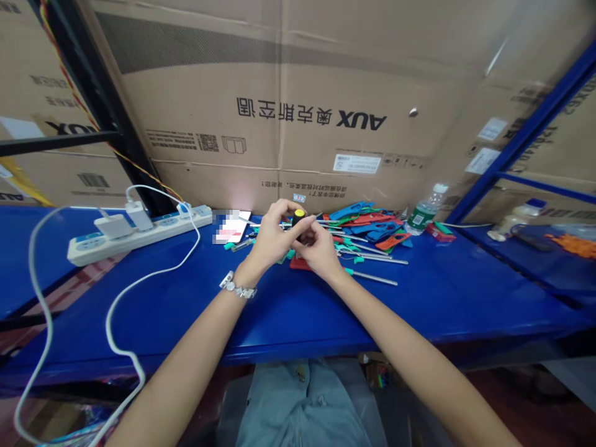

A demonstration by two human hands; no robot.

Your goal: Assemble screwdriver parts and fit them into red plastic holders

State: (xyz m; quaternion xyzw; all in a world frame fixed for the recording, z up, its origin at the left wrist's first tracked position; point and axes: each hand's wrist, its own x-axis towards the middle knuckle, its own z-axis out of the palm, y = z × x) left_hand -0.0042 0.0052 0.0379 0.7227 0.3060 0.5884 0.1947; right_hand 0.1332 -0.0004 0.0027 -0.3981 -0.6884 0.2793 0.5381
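Both hands meet above the blue table, near a pile of tools. My left hand has its fingers wrapped round a small black item with a yellow top. From the right, the pinched fingers of my right hand press against the lower part of the same item, whose underside is hidden by the fingers. Behind and right of the hands lie thin metal rods with green ends, and blue, red and green plastic pieces. A red piece lies under the hands.
A white power strip with chargers and looping white cables sits at the left. A phone lies behind my left hand. At the right stand a water bottle and a blue-capped bottle. A large cardboard box rises behind.
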